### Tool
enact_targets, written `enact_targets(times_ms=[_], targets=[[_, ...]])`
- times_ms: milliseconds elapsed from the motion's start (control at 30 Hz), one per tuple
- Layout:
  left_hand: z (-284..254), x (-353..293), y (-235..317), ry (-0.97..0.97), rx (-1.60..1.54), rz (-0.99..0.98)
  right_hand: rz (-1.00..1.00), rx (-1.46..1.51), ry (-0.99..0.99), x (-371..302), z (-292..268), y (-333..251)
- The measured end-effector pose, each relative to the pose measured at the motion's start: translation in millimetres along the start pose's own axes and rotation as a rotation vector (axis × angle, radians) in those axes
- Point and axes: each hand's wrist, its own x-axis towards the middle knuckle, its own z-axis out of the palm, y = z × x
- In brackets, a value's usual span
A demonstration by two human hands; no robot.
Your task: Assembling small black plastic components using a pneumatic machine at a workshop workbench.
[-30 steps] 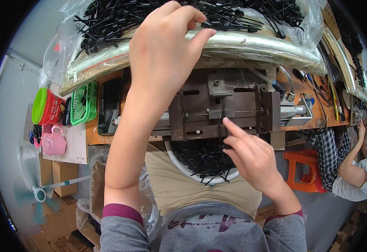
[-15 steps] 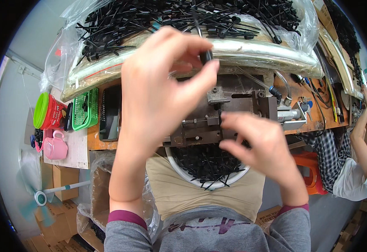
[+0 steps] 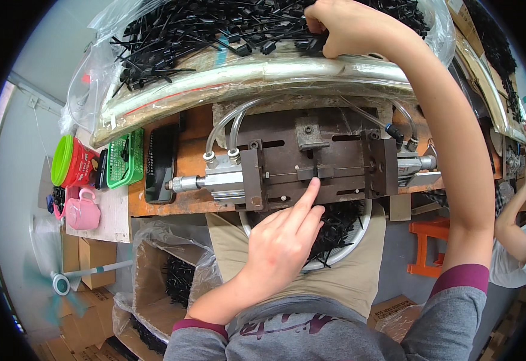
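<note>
My left hand (image 3: pixel 284 243) is over the front of a dark metal clamping fixture (image 3: pixel 341 156). Its index finger is stretched out, with the tip touching a small black part (image 3: pixel 316 171) in the middle of the fixture; the other fingers are loosely bent and hold nothing visible. Reaching far forward, my right hand (image 3: pixel 353 27) is at the heap of black plastic pieces with thin stems (image 3: pixel 245 30). Its thumb and bent fingers are apart, and no piece shows between them. A white-rimmed tub (image 3: pixel 365 231) of similar black pieces sits at my lap below the fixture.
Pneumatic cylinders with clear hoses flank the fixture, the left one (image 3: pixel 224 183) nearest me. A phone (image 3: pixel 160 162), green basket (image 3: pixel 124 159), red bucket (image 3: pixel 79 165) and pink cup (image 3: pixel 83 212) are at left. An orange stool (image 3: pixel 425 243) and a co-worker's arm (image 3: pixel 518 204) are at right.
My left hand has come down from the heap's edge to the fixture, and the black piece it held is no longer in it. My right hand has moved from the fixture to the heap.
</note>
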Motion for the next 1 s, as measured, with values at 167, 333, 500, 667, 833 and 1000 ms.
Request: enact_targets(times_ms=[167, 333, 500, 667, 833, 1000], targets=[[10, 7, -2, -0.001, 0.103, 0.044, -0.088, -0.159, 0.187, -3, 32, 47], [11, 9, -6, -0.026, 0.116, 0.033, -0.213, -0.246, 0.365, -26, 29, 58], [4, 12, -7, -0.052, 0.085, 0.025, 0.226, 0.631, 0.222, -47, -14, 40], [-18, 19, -4, 0.024, -0.386, -0.107, -0.136, 0.767, 0.656, -88, 29, 27], [-32, 27, -4, 0.184, -0.917, -0.269, -0.507, 0.275, 0.791, -145, 85, -43], [-34, 16, -3, 0.090, -0.770, -0.129, -0.471, 0.169, 0.811, -170, 113, -63]])
